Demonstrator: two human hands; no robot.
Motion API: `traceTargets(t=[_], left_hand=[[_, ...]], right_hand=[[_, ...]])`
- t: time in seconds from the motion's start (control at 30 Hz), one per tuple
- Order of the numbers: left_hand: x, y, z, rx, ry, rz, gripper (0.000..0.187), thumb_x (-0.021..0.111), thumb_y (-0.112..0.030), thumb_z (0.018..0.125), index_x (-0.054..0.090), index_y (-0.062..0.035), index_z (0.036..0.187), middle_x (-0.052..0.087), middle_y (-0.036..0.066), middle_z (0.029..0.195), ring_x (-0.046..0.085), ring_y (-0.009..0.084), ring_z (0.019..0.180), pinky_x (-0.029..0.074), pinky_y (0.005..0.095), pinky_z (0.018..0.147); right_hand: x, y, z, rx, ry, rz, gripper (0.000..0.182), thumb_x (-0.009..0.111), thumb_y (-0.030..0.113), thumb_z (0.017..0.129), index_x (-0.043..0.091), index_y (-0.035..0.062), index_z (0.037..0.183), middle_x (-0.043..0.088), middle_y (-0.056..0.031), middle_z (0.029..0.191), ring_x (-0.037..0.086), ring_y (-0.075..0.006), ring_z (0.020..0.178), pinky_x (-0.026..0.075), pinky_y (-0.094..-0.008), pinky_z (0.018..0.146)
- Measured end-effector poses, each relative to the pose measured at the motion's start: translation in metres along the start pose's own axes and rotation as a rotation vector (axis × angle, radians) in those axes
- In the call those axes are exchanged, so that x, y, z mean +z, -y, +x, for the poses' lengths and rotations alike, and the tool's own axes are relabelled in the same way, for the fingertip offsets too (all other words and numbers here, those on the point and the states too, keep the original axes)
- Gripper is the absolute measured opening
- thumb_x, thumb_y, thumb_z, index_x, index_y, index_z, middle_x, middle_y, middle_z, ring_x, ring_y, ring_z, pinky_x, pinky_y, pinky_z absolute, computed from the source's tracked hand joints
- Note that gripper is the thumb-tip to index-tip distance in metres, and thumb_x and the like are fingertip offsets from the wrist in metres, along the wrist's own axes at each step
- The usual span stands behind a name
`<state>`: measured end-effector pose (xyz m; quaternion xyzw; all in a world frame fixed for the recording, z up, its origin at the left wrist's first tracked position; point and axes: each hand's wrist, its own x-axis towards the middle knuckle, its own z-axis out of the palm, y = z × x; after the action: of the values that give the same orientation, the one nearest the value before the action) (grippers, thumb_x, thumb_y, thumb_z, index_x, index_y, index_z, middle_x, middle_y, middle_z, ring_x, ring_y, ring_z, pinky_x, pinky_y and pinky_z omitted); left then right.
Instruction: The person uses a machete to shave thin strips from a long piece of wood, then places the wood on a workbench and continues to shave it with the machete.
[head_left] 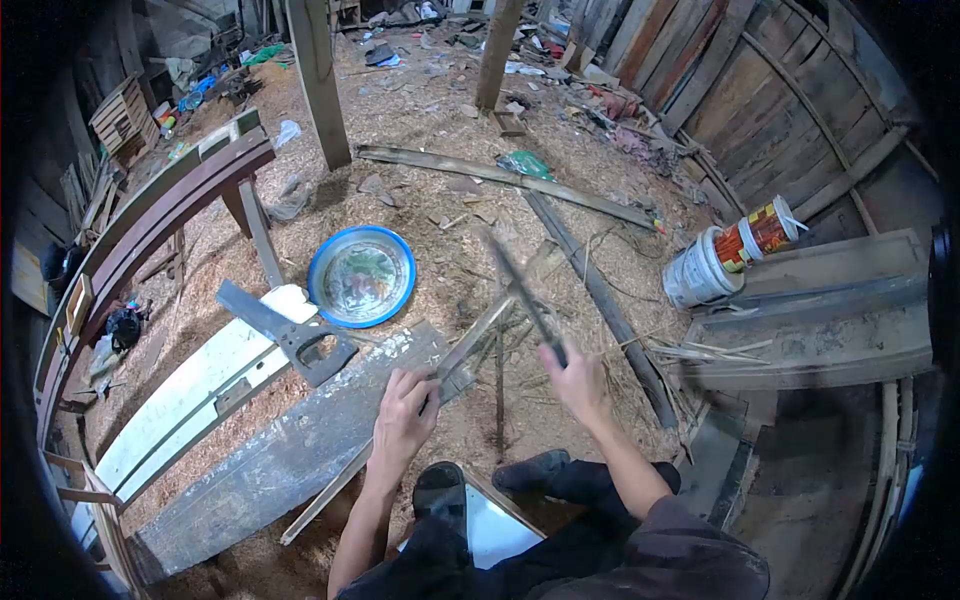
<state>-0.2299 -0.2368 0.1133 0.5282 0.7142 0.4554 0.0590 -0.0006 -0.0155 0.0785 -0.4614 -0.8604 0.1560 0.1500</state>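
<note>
My right hand [577,382] is closed round the handle of a long, dark-bladed knife [522,290], its blade smeared by motion and pointing up and away from me. The blade crosses close by the far end of a narrow wooden strip [478,333]. My left hand [404,412] grips that strip partway along, over the end of a worn grey plank [270,455]; part of the strip is hidden beneath the fingers. A handsaw [315,352] lies to the left of my left hand, across the plank's edge and a white board [190,400].
Beyond the saw sits a blue-rimmed basin [362,277]. A long dark pole [605,305] lies on the shavings to the right, near stacked buckets [705,270] on a wooden bench [830,340]. Upright posts [320,85] stand ahead, and a curved wooden frame [150,225] rises at left.
</note>
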Motion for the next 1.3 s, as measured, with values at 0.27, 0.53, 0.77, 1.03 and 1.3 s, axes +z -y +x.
traceTargets(t=[0.27, 0.53, 0.77, 1.03, 1.3], left_hand=[[0.002, 0.005, -0.002, -0.012, -0.010, -0.012, 0.024, 0.077, 0.008, 0.081, 0.074, -0.0019, 0.102, 0.075, 0.012, 0.110, 0.067, 0.0328, 0.100, 0.055, 0.0415, 0.090], [0.004, 0.010, -0.002, 0.014, 0.014, 0.010, 0.027, 0.078, 0.006, 0.079, 0.074, -0.0029, 0.104, 0.074, 0.012, 0.111, 0.066, 0.0325, 0.100, 0.054, 0.0420, 0.089], [0.001, -0.001, 0.000, 0.028, -0.016, 0.034, 0.019, 0.076, 0.006, 0.082, 0.073, -0.0008, 0.100, 0.073, 0.014, 0.106, 0.064, 0.0347, 0.095, 0.054, 0.0434, 0.086], [-0.001, 0.000, 0.003, 0.072, -0.016, 0.067, 0.023, 0.075, 0.006, 0.083, 0.072, -0.0015, 0.105, 0.071, 0.014, 0.101, 0.063, 0.0342, 0.091, 0.054, 0.0440, 0.082], [0.005, 0.002, 0.009, 0.072, -0.052, 0.228, 0.027, 0.074, -0.001, 0.084, 0.070, -0.0020, 0.111, 0.068, 0.014, 0.094, 0.063, 0.0329, 0.088, 0.055, 0.0447, 0.080]], right_hand=[[0.023, -0.047, 0.033, 0.177, -0.170, 0.150, 0.066, 0.046, 0.066, 0.107, 0.065, 0.0043, 0.093, 0.064, -0.0135, 0.065, 0.065, -0.0319, 0.056, 0.052, -0.0495, 0.059], [-0.020, 0.004, -0.021, -0.027, 0.111, 0.134, 0.066, 0.051, 0.067, 0.105, 0.065, 0.0033, 0.096, 0.070, -0.0207, 0.072, 0.069, -0.0380, 0.061, 0.050, -0.0537, 0.056], [-0.002, -0.011, -0.005, 0.131, -0.153, 0.314, 0.064, 0.057, 0.063, 0.103, 0.069, 0.0003, 0.098, 0.069, -0.0229, 0.073, 0.070, -0.0431, 0.074, 0.051, -0.0529, 0.067], [-0.021, 0.057, -0.057, 0.109, 0.127, 0.333, 0.061, 0.065, 0.061, 0.100, 0.071, 0.0009, 0.095, 0.068, -0.0210, 0.070, 0.071, -0.0397, 0.068, 0.051, -0.0462, 0.062], [-0.022, 0.067, -0.081, 0.111, 0.110, 0.397, 0.064, 0.062, 0.065, 0.101, 0.069, 0.0019, 0.093, 0.065, -0.0171, 0.067, 0.069, -0.0359, 0.063, 0.049, -0.0449, 0.060]])
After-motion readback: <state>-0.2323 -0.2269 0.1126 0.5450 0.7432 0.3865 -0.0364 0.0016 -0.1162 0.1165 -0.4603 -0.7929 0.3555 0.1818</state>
